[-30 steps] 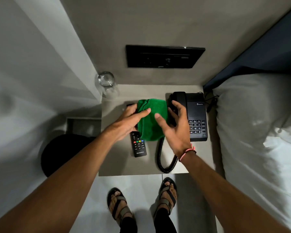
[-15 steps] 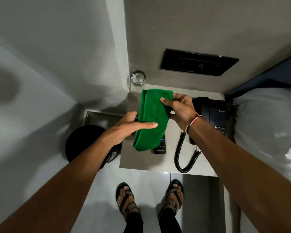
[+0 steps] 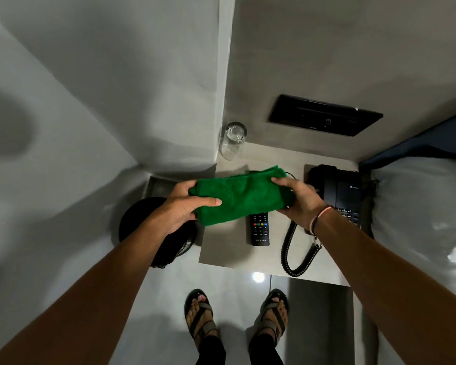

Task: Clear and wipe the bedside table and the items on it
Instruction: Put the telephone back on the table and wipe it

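Observation:
A folded green cloth (image 3: 241, 197) is held level above the grey bedside table (image 3: 224, 248). My left hand (image 3: 181, 206) grips its left end and my right hand (image 3: 298, 200) grips its right end. Under the cloth a black remote control (image 3: 259, 229) lies on the table, its upper half hidden. A black desk telephone (image 3: 338, 192) stands at the table's right side, and its coiled cord (image 3: 294, 252) loops toward the front edge. An upturned clear drinking glass (image 3: 232, 140) stands in the table's far left corner.
A round black bin (image 3: 148, 227) stands on the floor left of the table, by the white wall. A dark switch panel (image 3: 324, 115) is set in the wall behind. A bed with a white pillow (image 3: 419, 219) borders the right side. My sandalled feet (image 3: 236, 314) stand on the tiled floor.
The cloth was lifted off the table and turned from upright to level, stretched between both hands. The view has shifted left, so the table sits further right.

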A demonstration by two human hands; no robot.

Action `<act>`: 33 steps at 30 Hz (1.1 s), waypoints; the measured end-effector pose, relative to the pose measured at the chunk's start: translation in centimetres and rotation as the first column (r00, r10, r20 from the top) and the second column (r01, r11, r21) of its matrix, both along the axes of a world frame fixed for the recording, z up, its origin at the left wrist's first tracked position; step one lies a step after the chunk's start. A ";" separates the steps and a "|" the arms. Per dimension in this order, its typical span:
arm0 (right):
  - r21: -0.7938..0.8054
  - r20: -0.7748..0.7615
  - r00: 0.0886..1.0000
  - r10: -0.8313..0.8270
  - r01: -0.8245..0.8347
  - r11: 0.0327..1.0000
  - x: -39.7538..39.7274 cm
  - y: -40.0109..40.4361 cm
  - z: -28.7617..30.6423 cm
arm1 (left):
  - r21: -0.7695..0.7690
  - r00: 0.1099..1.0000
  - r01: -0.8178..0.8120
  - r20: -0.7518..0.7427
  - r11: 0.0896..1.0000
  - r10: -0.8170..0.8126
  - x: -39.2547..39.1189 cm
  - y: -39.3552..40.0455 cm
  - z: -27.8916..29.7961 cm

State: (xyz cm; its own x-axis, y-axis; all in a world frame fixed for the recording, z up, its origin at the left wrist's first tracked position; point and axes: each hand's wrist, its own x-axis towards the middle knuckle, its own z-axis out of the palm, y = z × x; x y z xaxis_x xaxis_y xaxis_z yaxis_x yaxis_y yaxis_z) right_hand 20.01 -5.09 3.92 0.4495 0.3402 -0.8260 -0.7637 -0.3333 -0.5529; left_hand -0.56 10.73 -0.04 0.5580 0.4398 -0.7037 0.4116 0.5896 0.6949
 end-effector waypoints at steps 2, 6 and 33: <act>-0.040 0.050 0.996 0.073 -0.071 0.997 -0.2 -0.3 0.1 | 0.011 0.997 -0.068 -0.034 0.998 0.068 0.1 -0.4 -0.2; -0.102 0.163 0.975 0.149 -0.133 0.986 -0.1 -0.9 0.1 | 0.078 0.980 -0.150 -0.122 0.986 0.159 1.1 -1.2 0.6; 0.131 0.254 0.724 0.642 -0.683 0.719 -4.1 6.1 23.9 | 0.158 0.950 -0.304 -0.020 0.939 0.311 -12.0 -0.2 28.4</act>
